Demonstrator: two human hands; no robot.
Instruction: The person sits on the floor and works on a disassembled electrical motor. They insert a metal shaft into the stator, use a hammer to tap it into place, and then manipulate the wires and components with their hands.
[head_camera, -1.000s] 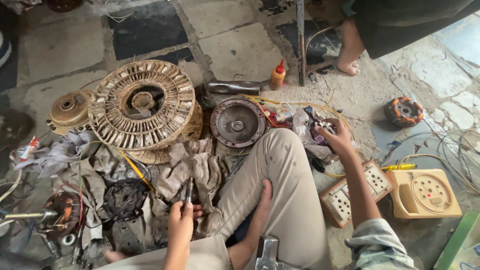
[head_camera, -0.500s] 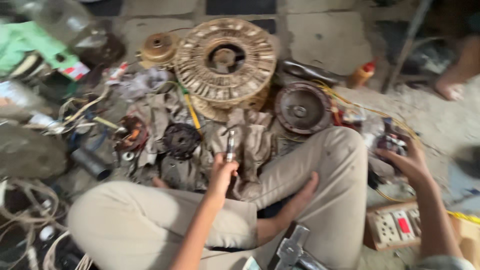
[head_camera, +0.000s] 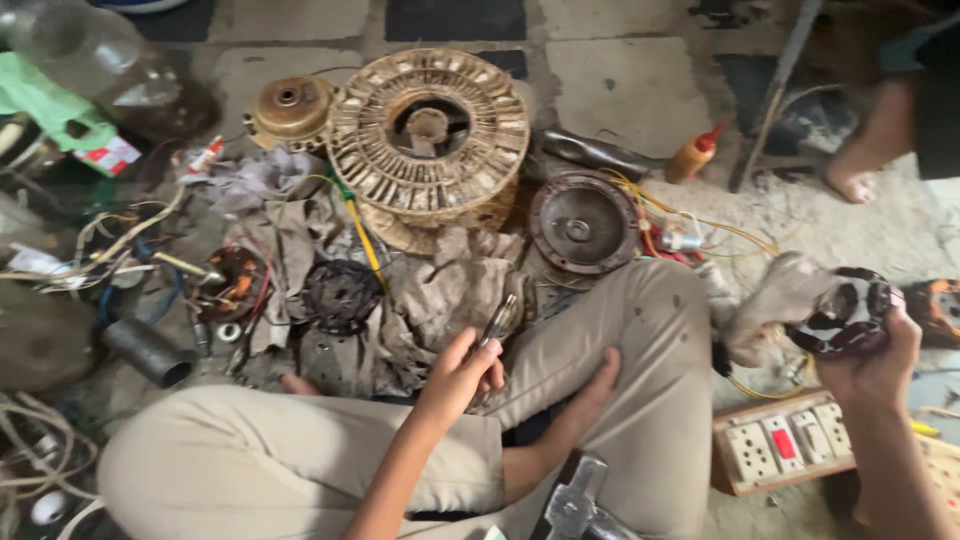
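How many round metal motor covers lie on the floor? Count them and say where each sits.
2. A brass-coloured cover lies left of the big ribbed rotor; a dark reddish cover lies to its right, just beyond the person's knee. The rag pile may hide others.

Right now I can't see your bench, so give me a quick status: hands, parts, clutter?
Left hand gripping slim tool over rags. Right hand holding dark round motor part. Large finned rotor and loose wires crowd floor ahead.

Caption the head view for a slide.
Seated cross-legged, left hand holds a slim tool, right hand a dark motor winding, beside a large fan stator.
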